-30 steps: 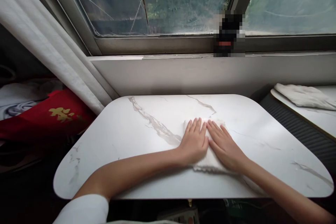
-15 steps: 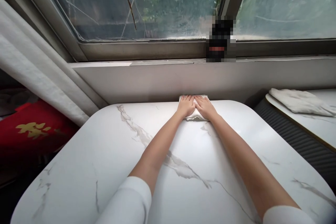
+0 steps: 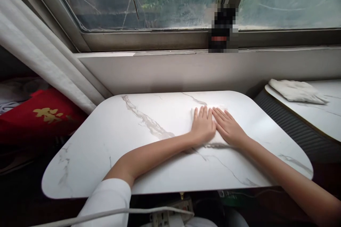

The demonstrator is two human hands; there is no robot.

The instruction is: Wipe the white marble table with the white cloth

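A white cloth (image 3: pixel 217 140) lies on the white marble-patterned tabletop (image 3: pixel 160 173), right of its middle. Flat on the cloth rests my left hand (image 3: pixel 204 126), its fingers stretched out and pointing to the far edge. My right hand (image 3: pixel 229 127) presses on the cloth beside it, fingers straight and slanting to the left. The two hands touch or nearly touch. They cover most of the cloth, which blurs into the white surface around it.
A second white cloth (image 3: pixel 297 90) lies on another marble-topped surface (image 3: pixel 330 113) at the right. Behind the table are a low wall (image 3: pixel 160 71) and a window. A red fabric item (image 3: pixel 64 113) and a curtain (image 3: pixel 50 49) are at the left; a cable (image 3: pixel 112 212) crosses the bottom.
Both hands and the cloth have come back from the table's far edge, nearer to me and to the right. The view has shifted, and the table's near edge now shows.
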